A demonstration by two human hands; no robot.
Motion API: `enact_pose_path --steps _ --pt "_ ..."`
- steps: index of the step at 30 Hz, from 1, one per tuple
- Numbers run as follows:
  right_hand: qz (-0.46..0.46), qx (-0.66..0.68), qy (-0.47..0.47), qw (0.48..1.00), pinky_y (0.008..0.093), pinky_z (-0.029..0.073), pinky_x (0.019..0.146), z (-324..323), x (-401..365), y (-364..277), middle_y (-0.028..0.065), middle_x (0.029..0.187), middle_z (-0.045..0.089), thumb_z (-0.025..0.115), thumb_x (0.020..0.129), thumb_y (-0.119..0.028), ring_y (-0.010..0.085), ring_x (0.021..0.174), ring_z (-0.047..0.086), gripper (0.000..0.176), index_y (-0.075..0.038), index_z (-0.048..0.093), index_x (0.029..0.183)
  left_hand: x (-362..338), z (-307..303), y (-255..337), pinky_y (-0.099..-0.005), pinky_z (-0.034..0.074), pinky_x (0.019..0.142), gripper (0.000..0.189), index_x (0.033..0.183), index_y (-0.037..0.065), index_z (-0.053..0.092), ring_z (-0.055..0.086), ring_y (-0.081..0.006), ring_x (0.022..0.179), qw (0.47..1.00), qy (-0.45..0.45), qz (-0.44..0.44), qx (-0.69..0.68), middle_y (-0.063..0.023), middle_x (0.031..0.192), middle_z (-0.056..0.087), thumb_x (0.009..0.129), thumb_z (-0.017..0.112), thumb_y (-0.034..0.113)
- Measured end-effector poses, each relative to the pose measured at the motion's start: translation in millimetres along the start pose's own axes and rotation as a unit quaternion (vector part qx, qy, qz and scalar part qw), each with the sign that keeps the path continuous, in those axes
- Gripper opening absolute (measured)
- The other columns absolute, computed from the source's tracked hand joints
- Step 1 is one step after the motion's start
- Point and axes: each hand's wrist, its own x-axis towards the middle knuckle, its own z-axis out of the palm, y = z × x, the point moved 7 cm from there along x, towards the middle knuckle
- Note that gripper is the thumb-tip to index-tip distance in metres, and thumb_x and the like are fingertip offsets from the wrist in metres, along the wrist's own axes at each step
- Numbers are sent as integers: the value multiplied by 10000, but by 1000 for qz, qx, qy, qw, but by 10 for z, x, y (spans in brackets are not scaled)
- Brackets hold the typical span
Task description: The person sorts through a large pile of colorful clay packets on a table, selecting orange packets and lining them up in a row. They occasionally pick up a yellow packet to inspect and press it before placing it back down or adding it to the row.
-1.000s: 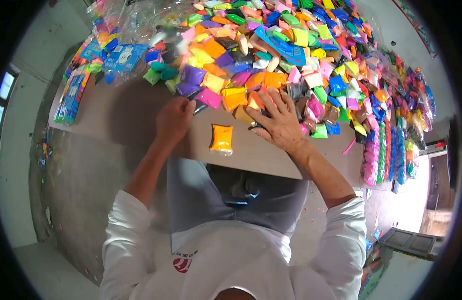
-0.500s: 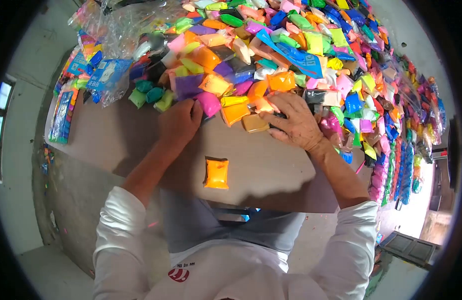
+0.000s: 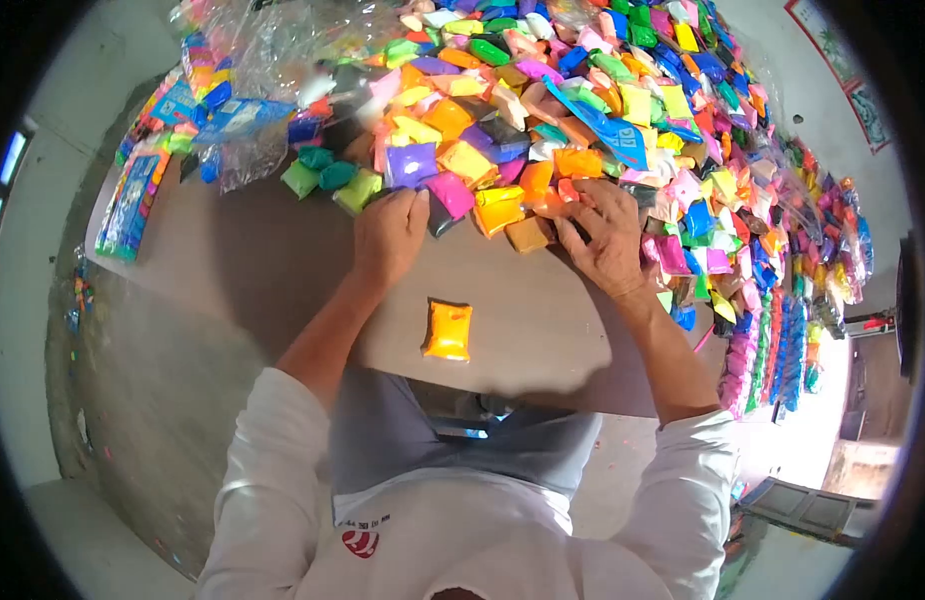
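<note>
My left hand [image 3: 390, 237] is at the near edge of a heap of small, soft, coloured packets. Its fingers are curled, and what they hold, if anything, is hidden. Beside its fingertips lie a purple packet [image 3: 411, 164], a magenta packet [image 3: 450, 194] and a dark packet [image 3: 440, 222]. My right hand [image 3: 608, 240] reaches into the heap with fingers bent and apart, its fingertips by an orange-red packet [image 3: 549, 203]. A tan packet [image 3: 530, 235] sits left of its thumb. A single orange packet [image 3: 449, 331] lies on the brown table [image 3: 528, 330], nearer my body.
Clear plastic bags [image 3: 258, 150] and a blue printed wrapper [image 3: 613, 135] lie among the packets. At the left stands a pack of coloured pieces [image 3: 133, 215]. Long sleeves of packets [image 3: 758, 350] hang at the right edge. Green packets [image 3: 301, 178] are left of my left hand.
The view has shifted a little. My left hand has drawn slightly back from the magenta packet, and the purple packet shows more fully. My right hand stays at the heap's edge, its fingers shifted.
</note>
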Motion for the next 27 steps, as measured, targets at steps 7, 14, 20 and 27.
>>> enact_pose_path --steps 7,14,20,27 --pt "99 -4 -83 992 403 442 694 407 184 -457 126 764 639 717 721 -391 286 807 590 333 -66 651 754 -236 -136 -228 -390 424 543 339 729 -4 554 547 -294 555 977 27 -127 -170 -180 622 547 943 480 249" --pt "171 -67 -103 978 438 440 722 623 173 -573 155 793 659 689 733 -385 329 830 598 396 -47 609 922 -719 -452 -75 -308 381 515 410 679 0 531 483 -124 543 960 17 -188 -208 -75 564 502 964 444 282" --pt "346 376 0 860 282 471 688 197 -208 -584 15 878 590 812 699 -127 115 753 543 443 -19 573 1057 -1104 -539 -84 -266 364 523 432 668 38 542 476 -101 583 891 -6 -259 -372 -18 629 529 970 441 329" --pt "264 326 -61 906 314 463 862 -87 -636 -1379 115 1053 623 785 713 -132 219 986 598 554 -64 544 1207 -1522 -224 599 -244 404 536 534 1028 36 571 516 -108 618 795 -223 -310 -471 -38 769 596 973 336 513"
